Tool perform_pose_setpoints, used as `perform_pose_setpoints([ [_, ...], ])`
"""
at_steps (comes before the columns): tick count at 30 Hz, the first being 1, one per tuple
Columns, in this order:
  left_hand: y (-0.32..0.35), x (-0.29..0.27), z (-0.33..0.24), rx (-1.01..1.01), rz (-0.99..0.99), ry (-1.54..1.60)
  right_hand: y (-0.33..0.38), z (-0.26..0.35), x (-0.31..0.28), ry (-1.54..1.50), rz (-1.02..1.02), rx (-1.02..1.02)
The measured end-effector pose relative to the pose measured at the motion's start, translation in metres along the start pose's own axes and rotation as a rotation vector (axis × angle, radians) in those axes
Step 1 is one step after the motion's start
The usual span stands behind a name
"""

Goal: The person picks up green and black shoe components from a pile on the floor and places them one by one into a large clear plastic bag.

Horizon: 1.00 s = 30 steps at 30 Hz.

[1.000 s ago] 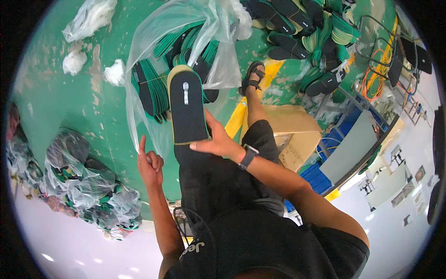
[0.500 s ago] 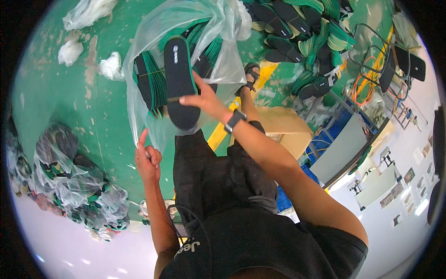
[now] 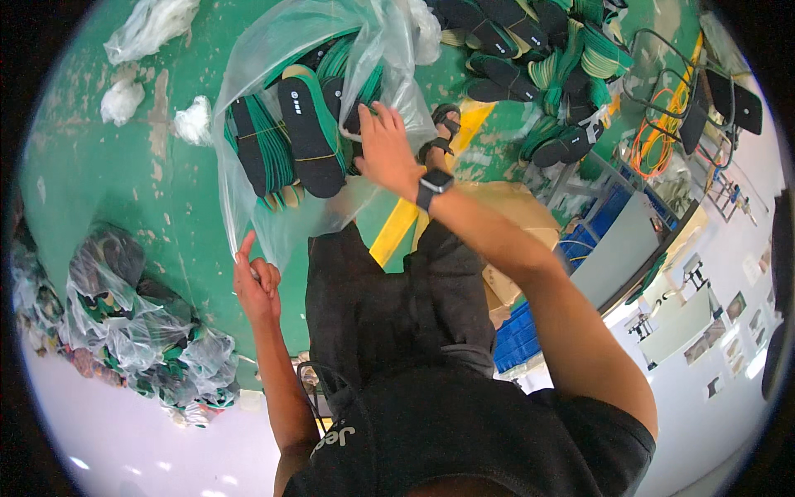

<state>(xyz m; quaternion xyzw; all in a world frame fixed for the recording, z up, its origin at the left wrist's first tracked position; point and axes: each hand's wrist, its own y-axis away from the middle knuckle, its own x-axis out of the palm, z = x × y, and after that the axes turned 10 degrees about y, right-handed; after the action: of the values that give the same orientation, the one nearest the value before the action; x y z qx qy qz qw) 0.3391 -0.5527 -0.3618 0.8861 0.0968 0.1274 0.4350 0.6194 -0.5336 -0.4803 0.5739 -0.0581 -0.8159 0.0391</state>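
Observation:
A large clear plastic bag (image 3: 240,74) spreads over the floor, with bundles of black-and-green shoe insoles inside. One banded bundle of insoles (image 3: 315,137) lies in the bag, beside another bundle of insoles (image 3: 258,145) on its left. My left hand (image 3: 259,282) pinches the near left edge of the bag, fingers mostly curled. Over the right side of the bag, my right hand (image 3: 391,153) is open, its fingers stretched and near the bag's rim. It grips nothing, and partly covers the insoles behind it.
More insole bundles (image 3: 497,79) are heaped on the floor at the far right. Filled plastic bags (image 3: 149,323) stand at the left. White crumpled plastic (image 3: 195,122) lies beyond them. A cardboard box (image 3: 517,207), blue crates (image 3: 520,340) and a metal-framed chair (image 3: 720,108) are at the right.
The insole bundle that my right hand held now rests inside the bag, released. My right hand has moved right and opened. My left hand stays at the bag's edge.

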Motion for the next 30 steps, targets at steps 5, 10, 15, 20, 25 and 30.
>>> perform_pose_setpoints([
  [5,-0.003,-0.010,0.007,-0.019,0.051,-0.055,0.003,-0.046,-0.018,-0.388,0.518,-0.045],
  [10,-0.015,-0.003,0.017,0.005,-0.030,-0.156,0.009,-0.073,-0.159,-1.438,0.342,0.529],
  [15,-0.041,0.040,0.036,0.200,-0.008,-0.276,0.084,-0.045,-0.165,-1.787,0.035,0.746],
  [20,-0.107,0.063,0.071,0.246,0.183,-0.450,0.086,-0.055,-0.150,-1.753,0.064,0.750],
  [25,-0.157,0.081,0.084,0.015,0.304,-0.594,0.059,-0.072,-0.152,-1.798,0.116,0.708],
  [30,-0.175,0.071,0.072,-0.105,0.449,-0.538,0.038,-0.074,-0.154,-1.797,0.145,0.637],
])
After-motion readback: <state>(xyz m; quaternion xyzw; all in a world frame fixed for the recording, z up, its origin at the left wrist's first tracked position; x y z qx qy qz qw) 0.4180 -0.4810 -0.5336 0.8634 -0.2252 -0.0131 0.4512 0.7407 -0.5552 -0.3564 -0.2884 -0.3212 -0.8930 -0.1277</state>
